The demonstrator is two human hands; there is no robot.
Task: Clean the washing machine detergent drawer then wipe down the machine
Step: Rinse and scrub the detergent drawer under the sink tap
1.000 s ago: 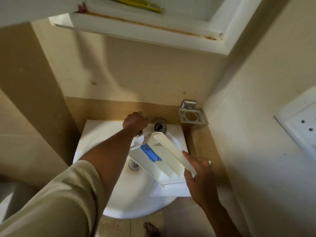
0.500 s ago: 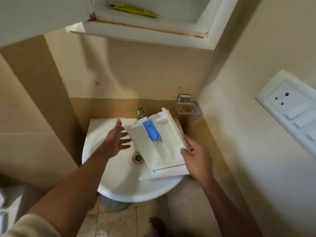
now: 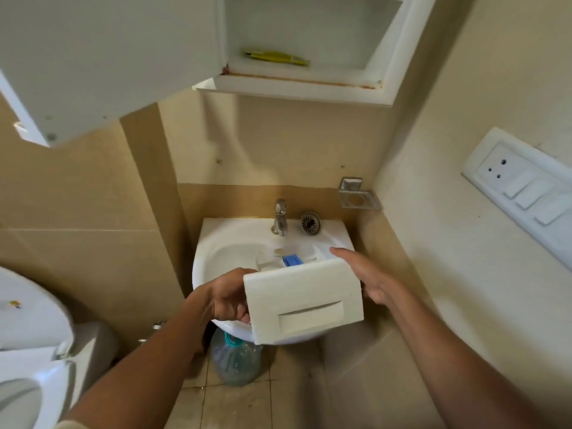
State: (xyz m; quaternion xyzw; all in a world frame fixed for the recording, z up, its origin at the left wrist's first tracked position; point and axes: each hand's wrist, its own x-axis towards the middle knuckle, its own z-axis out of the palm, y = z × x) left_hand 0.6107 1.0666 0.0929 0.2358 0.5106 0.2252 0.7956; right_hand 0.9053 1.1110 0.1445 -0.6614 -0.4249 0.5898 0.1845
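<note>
Above sink point(image 3: 216, 243), left hand point(image 3: 229, 295) and right hand point(image 3: 371, 277) around detergent drawer point(image 3: 303, 298)

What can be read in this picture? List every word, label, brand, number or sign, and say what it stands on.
No text can be read in this view.
Detergent drawer: front panel plain white, no marking visible.
Yellow packet in the cabinet: any print is too blurred to read.
Plastic bottle under the sink: no legible label.
Switch plate: no lettering visible.

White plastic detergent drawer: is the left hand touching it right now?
Touching. The head view shows the left hand gripping the left edge of the white plastic detergent drawer, fingers curled round it.
</note>
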